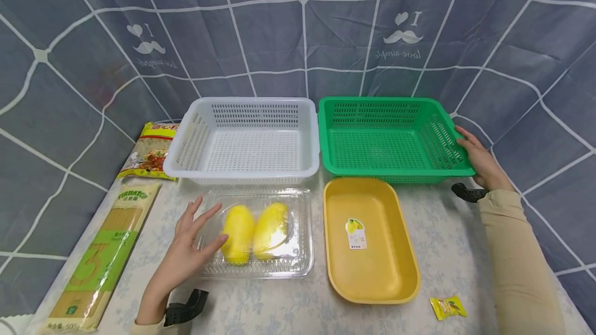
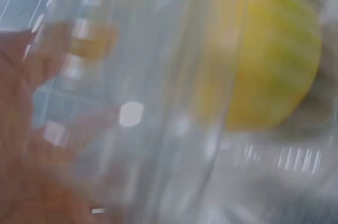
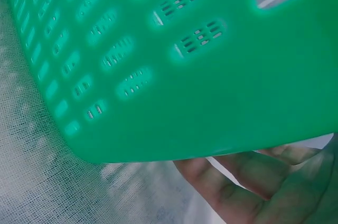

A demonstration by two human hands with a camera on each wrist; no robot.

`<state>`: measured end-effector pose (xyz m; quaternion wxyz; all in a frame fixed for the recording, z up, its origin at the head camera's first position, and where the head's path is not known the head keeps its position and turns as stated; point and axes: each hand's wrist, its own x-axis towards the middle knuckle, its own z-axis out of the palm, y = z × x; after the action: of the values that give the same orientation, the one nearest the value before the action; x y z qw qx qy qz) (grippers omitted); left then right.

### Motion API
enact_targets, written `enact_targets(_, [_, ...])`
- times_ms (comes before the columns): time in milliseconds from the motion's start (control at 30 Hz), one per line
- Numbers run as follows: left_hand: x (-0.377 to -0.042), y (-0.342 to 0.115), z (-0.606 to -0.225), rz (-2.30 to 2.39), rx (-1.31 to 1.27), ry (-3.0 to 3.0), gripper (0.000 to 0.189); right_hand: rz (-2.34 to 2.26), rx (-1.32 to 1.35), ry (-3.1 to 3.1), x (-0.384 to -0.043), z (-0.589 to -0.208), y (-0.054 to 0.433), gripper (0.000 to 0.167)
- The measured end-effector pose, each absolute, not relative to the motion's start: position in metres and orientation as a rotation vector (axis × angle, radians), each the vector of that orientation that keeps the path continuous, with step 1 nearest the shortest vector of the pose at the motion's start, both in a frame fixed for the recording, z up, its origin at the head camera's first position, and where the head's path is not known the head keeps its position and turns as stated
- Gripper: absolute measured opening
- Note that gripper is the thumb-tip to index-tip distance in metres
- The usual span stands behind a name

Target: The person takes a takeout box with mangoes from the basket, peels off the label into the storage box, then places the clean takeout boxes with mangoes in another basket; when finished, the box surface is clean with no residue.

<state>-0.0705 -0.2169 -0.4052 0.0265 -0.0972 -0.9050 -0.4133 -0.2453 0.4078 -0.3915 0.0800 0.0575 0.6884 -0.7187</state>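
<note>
A clear plastic box [image 1: 304, 231] holds two yellow mangoes [image 1: 238, 234]. My left hand [image 1: 188, 244] is at the box's left side with fingers spread and the thumb reaching toward the nearer mango. Blurred in the left wrist view, the clear plastic [image 2: 142, 76] lies partly across the left hand [image 2: 31, 129], beside a mango [image 2: 277, 49]. At the far right, my right hand [image 1: 481, 162] grips the right rim of a green slotted basket [image 1: 396, 173]. Seen from the right wrist, fingers [image 3: 216, 182] meet the rim of the basket [image 3: 222, 108]; the thumb is hidden.
Left of the green basket stands a white slotted basket [image 1: 242, 173]. A yellow tray [image 1: 372, 278] with a mango sticker sits in front. Noodle pack [image 1: 104, 257] and yellow-red food bag [image 1: 151, 154] lie left. A small yellow wrapped packet [image 1: 448, 307] lies front right. Grey checked cloth [image 1: 279, 40] hangs behind.
</note>
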Motion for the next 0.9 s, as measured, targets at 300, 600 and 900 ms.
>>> enact_targets(300, [-0.070, -0.238, -0.394, -1.389, -0.290, -3.059, 0.070, -2.253, 0.144, 1.917, -0.246, -0.389, 0.406, 0.057])
enact_targets(600, [-0.074, -0.246, -0.392, -1.702, -0.107, -3.016, 0.070, -2.230, 0.179, 1.958, -0.242, -0.389, 0.407, 0.057])
enact_targets(900, [-0.070, -0.247, -0.371, -1.917, -0.150, -2.994, 0.067, -2.247, 0.168, 1.925, -0.245, -0.389, 0.406, 0.057])
